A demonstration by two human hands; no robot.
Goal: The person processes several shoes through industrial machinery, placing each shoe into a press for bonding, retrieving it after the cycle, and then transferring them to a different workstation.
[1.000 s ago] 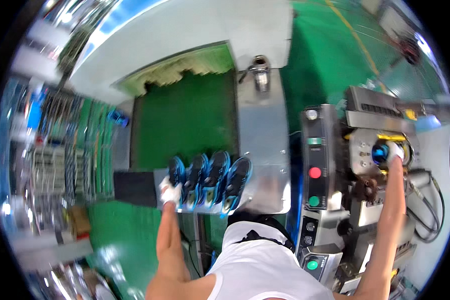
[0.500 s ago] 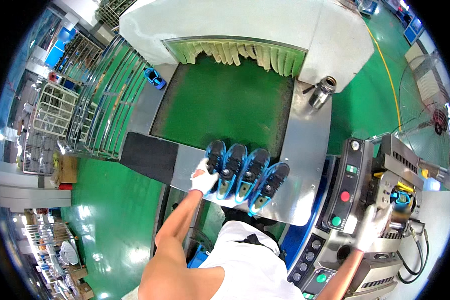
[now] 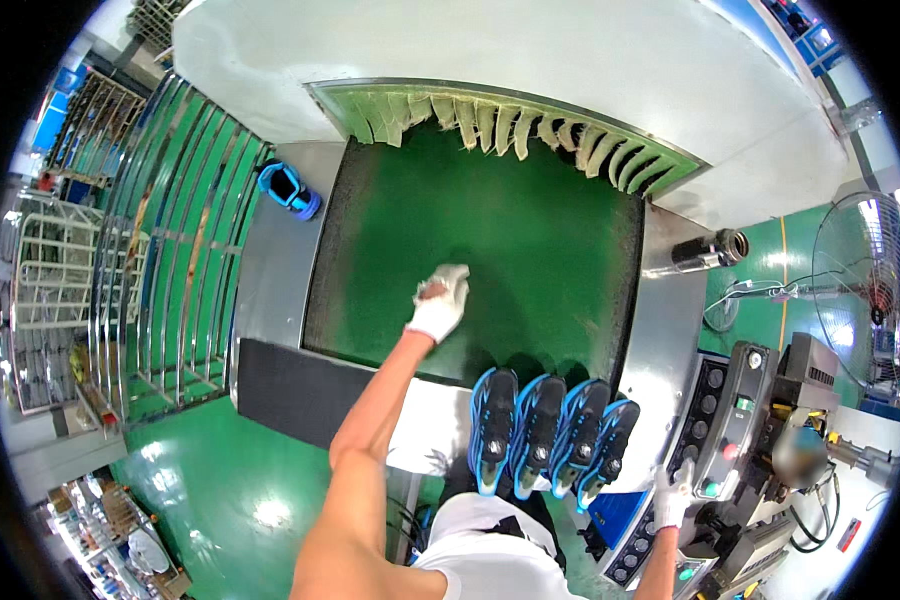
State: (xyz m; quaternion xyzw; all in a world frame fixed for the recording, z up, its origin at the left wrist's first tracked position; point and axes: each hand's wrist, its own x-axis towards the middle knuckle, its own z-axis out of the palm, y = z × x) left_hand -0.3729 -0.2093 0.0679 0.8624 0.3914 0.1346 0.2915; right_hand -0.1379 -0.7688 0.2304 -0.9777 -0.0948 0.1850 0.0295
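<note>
Green conveyor belt (image 3: pixel 510 230), wide and flat, is framed by bare metal side plates and runs up to a pale machine housing (image 3: pixel 530 60), whose opening is hung with a fringe of yellowish curtain strips (image 3: pixel 500 120). Left hand (image 3: pixel 440 303), white-gloved, is held out over the middle of the belt on a bare forearm; the fingers are loosely curled and nothing is seen gripped in them; whether the glove touches the belt cannot be told. Four shoes (image 3: pixel 550 430), black with bright blue trim, are lined up side by side, touching one another, at the near edge of the belt just right of the left forearm, toes pointed toward the housing. One further blue and black shoe (image 3: pixel 290 190) is set apart on the metal plate left of the belt, near the curtain end. A black mat (image 3: pixel 300 390) is laid along the near left corner, beside the belt. Right hand (image 3: pixel 673 495), also white-gloved, is found low at the right, at the edge of a control panel (image 3: pixel 735 425) fitted with round buttons, one red and one green; its fingers are partly raised, and it cannot be told whether they are pressing anything. A metal cylinder (image 3: pixel 705 250) lies on the right side plate. Racks of steel bars (image 3: pixel 160 260) stand left of the machine on a green floor, and a fan (image 3: pixel 850 290) stands at the far right.
</note>
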